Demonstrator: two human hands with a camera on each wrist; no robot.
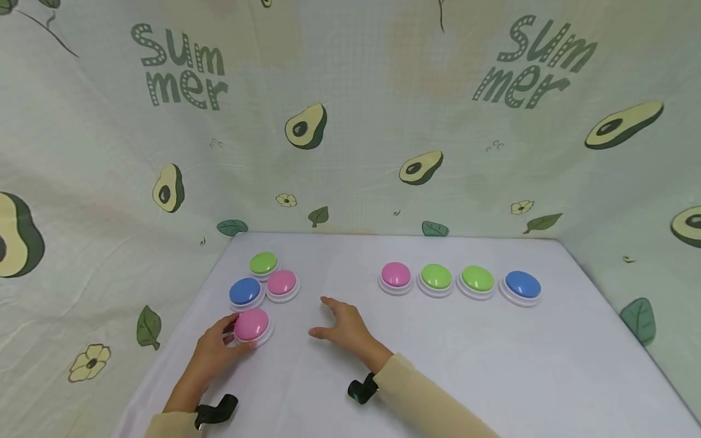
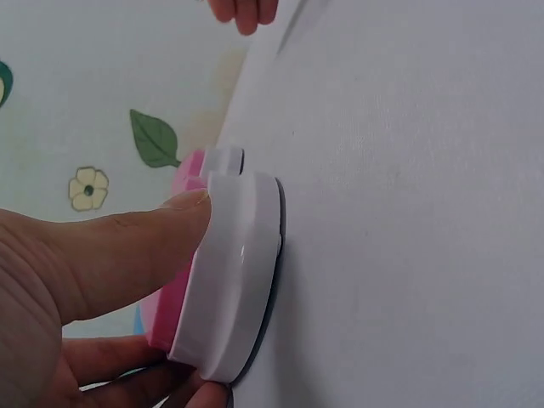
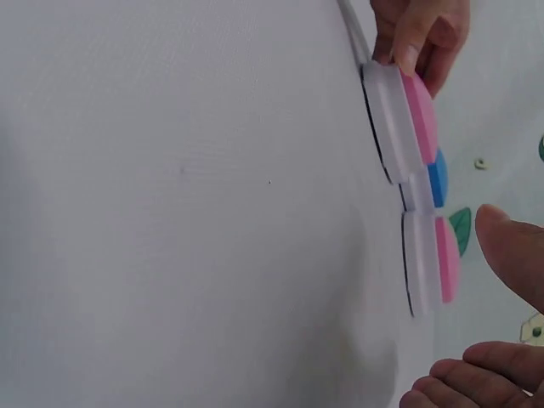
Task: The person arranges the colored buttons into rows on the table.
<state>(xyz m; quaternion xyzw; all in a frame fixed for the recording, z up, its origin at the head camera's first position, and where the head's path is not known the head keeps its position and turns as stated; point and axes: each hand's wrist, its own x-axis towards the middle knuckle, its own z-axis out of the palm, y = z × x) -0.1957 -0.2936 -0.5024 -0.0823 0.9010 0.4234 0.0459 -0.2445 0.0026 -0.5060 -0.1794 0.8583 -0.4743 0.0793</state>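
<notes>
My left hand (image 1: 213, 351) grips the nearest pink push button (image 1: 252, 325) by its round white base, thumb on one side and fingers on the other. In the left wrist view, the white rim (image 2: 234, 272) of that button shows beside my thumb (image 2: 127, 255). Just beyond it are a blue button (image 1: 244, 291), a second pink button (image 1: 282, 282) and a green button (image 1: 264, 263), grouped closely. My right hand (image 1: 349, 328) hovers to the right of this group, thumb and fingers spread apart, holding nothing.
Across the right half of the white table (image 1: 465, 365) runs a row: a pink button (image 1: 396, 275), two green buttons (image 1: 436, 277) (image 1: 477, 279) and a blue button (image 1: 523, 285). A printed cloth (image 1: 361, 91) hangs behind and around the table.
</notes>
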